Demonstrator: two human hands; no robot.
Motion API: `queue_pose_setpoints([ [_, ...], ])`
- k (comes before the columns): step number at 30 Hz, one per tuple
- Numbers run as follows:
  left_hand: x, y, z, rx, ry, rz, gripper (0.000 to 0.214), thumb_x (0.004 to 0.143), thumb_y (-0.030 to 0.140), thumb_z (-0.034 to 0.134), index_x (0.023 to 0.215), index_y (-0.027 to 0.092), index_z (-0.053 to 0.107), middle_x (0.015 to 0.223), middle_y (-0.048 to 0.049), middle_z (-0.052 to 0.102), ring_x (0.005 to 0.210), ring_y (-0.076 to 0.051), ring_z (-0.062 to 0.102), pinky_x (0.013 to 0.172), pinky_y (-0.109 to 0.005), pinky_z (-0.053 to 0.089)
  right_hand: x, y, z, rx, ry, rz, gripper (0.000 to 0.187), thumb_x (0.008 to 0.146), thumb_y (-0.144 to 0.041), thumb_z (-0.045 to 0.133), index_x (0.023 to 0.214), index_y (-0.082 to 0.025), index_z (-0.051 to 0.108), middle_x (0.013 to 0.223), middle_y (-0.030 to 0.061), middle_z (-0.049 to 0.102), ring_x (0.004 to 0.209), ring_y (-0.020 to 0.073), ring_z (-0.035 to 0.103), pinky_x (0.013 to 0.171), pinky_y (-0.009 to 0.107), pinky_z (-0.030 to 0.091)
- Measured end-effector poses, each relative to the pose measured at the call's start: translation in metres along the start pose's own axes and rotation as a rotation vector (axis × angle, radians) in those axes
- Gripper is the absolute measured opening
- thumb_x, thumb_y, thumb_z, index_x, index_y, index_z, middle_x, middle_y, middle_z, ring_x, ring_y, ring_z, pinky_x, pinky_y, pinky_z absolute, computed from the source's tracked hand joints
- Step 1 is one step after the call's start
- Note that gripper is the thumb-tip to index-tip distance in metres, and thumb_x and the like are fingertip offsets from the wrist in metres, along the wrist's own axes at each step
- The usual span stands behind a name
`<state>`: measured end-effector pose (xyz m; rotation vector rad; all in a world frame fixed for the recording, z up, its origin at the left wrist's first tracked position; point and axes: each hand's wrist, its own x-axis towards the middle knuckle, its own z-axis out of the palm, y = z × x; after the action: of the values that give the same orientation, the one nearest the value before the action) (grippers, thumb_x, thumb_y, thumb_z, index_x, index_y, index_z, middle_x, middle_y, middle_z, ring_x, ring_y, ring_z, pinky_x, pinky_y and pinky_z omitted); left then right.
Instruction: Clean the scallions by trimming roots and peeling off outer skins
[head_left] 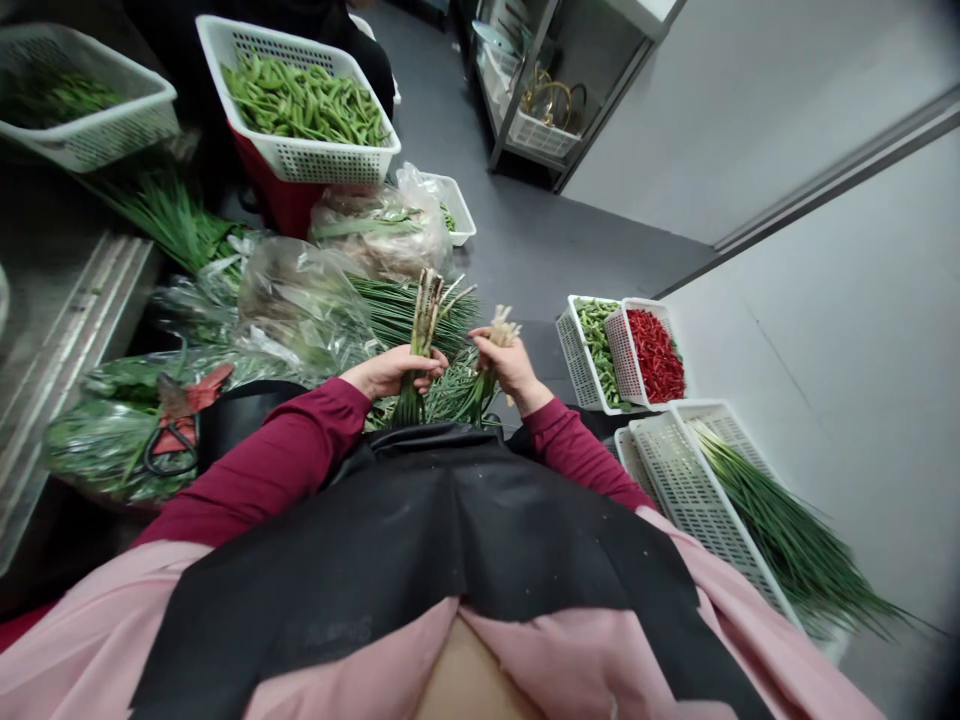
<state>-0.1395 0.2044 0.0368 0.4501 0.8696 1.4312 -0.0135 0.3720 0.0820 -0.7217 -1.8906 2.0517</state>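
Note:
My left hand is closed around a bunch of scallions, their brown, soil-stained root ends pointing up. Beside it, my right hand grips a second bunch of scallions with pale, clean white ends on top. The green leaves of both bunches hang down towards my black apron. A gap separates the two hands. Beyond them on the floor lies a pile of long green scallions, some with thin pale stalks.
Left of me are plastic bags of greens and black-handled scissors by a red cloth. Ahead stands a basket of green peppers. On the right are a basket of red chillies and a basket with long scallions. A person sits behind the peppers.

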Motion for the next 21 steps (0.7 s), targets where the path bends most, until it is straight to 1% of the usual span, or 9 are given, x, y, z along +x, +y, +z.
queue_pose_setpoints([
  [3,0.001,-0.008,0.005,0.034,-0.129,-0.076,0.025,0.068,0.024,0.075,0.084,0.013,0.06,0.063,0.001,0.054,0.042,-0.004,0.04,0.043,-0.021,0.037,-0.004,0.006,0.025,-0.088,-0.065,0.031,0.026,0.064,-0.031,0.074,0.082,-0.014,0.062,0.048,-0.0073,0.047,0.041,0.0056,0.039,0.04,0.021,0.033],
  [5,0.001,-0.012,0.007,0.05,-0.189,-0.128,0.025,0.069,0.026,0.075,0.082,0.013,0.058,0.059,0.0022,0.051,0.039,-0.003,0.037,0.041,-0.02,0.034,-0.004,0.009,0.037,-0.064,-0.051,0.039,0.021,0.064,-0.028,0.072,0.076,-0.015,0.059,0.049,-0.0073,0.047,0.041,0.0053,0.038,0.04,0.02,0.031],
  [6,0.002,-0.014,0.008,0.06,-0.191,-0.134,0.025,0.069,0.026,0.074,0.081,0.013,0.057,0.057,0.0028,0.051,0.037,-0.003,0.036,0.04,-0.021,0.035,-0.004,0.011,0.039,-0.054,-0.042,0.04,0.02,0.065,-0.027,0.071,0.072,-0.015,0.058,0.049,-0.0072,0.047,0.041,0.0052,0.037,0.04,0.021,0.031],
  [7,0.002,-0.014,0.009,0.074,-0.169,-0.123,0.025,0.069,0.026,0.074,0.081,0.014,0.056,0.055,0.0037,0.05,0.037,-0.003,0.036,0.041,-0.022,0.037,-0.003,0.012,0.04,-0.052,-0.029,0.043,0.019,0.065,-0.027,0.071,0.069,-0.016,0.056,0.048,-0.0072,0.046,0.041,0.0051,0.037,0.04,0.021,0.031],
  [9,0.003,-0.015,0.01,0.1,-0.059,-0.062,0.026,0.067,0.022,0.074,0.084,0.014,0.055,0.053,0.0044,0.05,0.038,-0.006,0.043,0.046,-0.024,0.044,-0.001,0.015,0.037,-0.063,0.009,0.048,0.022,0.067,-0.03,0.07,0.065,-0.016,0.054,0.048,-0.0065,0.047,0.041,0.0053,0.037,0.04,0.021,0.031],
  [12,0.005,-0.014,0.012,0.099,0.16,0.058,0.036,0.063,0.014,0.071,0.094,0.015,0.052,0.063,0.0007,0.061,0.051,-0.014,0.06,0.053,-0.029,0.051,0.002,0.021,0.027,-0.085,0.097,0.066,0.024,0.069,-0.035,0.07,0.069,-0.015,0.058,0.055,-0.0036,0.054,0.041,0.0055,0.04,0.039,0.021,0.031],
  [14,0.008,-0.014,0.013,0.068,0.245,0.1,0.037,0.064,0.012,0.068,0.096,0.014,0.051,0.069,-0.0025,0.065,0.058,-0.018,0.065,0.056,-0.03,0.052,0.005,0.026,0.022,-0.093,0.134,0.088,0.025,0.068,-0.036,0.071,0.072,-0.014,0.061,0.06,-0.0015,0.058,0.041,0.0054,0.042,0.039,0.021,0.031],
  [18,0.011,-0.018,0.012,0.017,0.301,0.095,0.025,0.07,0.016,0.068,0.088,0.013,0.052,0.067,-0.0033,0.064,0.06,-0.017,0.066,0.058,-0.03,0.053,0.006,0.031,0.019,-0.1,0.115,0.124,0.027,0.067,-0.038,0.072,0.069,-0.014,0.06,0.062,0.0003,0.062,0.042,0.0053,0.043,0.039,0.02,0.033],
  [21,0.013,-0.021,0.009,0.008,0.316,0.123,0.024,0.069,0.018,0.072,0.084,0.014,0.053,0.066,-0.0031,0.064,0.06,-0.017,0.065,0.057,-0.029,0.053,0.003,0.031,0.019,-0.102,0.073,0.133,0.027,0.067,-0.038,0.072,0.068,-0.014,0.06,0.062,0.0005,0.062,0.042,0.0057,0.043,0.04,0.021,0.035],
])
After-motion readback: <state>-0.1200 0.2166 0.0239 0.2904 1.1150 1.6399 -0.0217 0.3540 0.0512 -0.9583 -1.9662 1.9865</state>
